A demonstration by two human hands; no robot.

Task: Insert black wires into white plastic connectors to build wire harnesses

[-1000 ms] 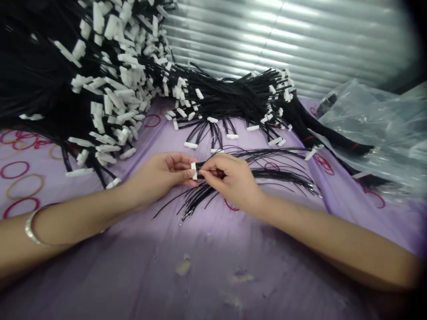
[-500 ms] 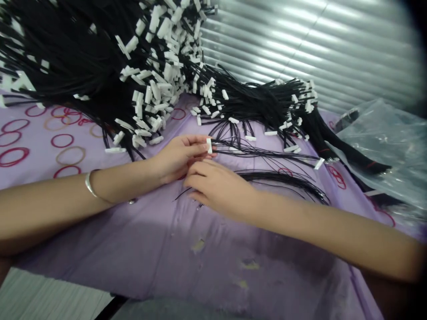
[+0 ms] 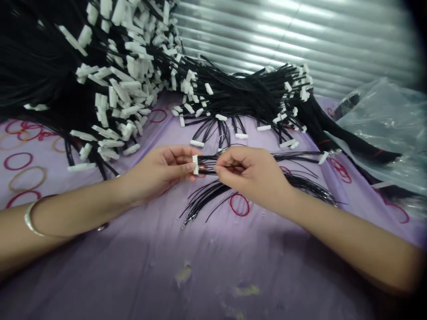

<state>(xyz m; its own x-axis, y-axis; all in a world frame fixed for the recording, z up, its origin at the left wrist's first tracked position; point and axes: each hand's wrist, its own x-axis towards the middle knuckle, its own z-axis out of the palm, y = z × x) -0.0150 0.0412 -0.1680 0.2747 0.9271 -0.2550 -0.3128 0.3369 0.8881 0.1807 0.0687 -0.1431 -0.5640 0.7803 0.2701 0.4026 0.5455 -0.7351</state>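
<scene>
Connector, small, white and block-shaped, sits upright at the fingertips of the left hand, which we see clamped on it between thumb and fingers, over the middle of the purple-covered table. We notice its narrow, oblong body standing crosswise to the wires, its left edge partly covered by the thumb. From its right side we follow thin black wires, spread in a flat row of fine, nearly parallel strands with slight gaps between them. The right hand has its thumb and forefinger brought together on these wires, a short way from the connector; we cannot tell how many strands it pinches. Beyond that hand we see black strands running to the right, toward a second white connector, tilted and likewise slim; the hand hides the stretch between.

Below the hands we find a loose bundle of black wires, fanned at its left end, where small shiny tips catch the light. A red band lies just beside it. Behind, we see a heap of black cables with white ends, a larger heap at the left, and a clear plastic bag at the right.
</scene>
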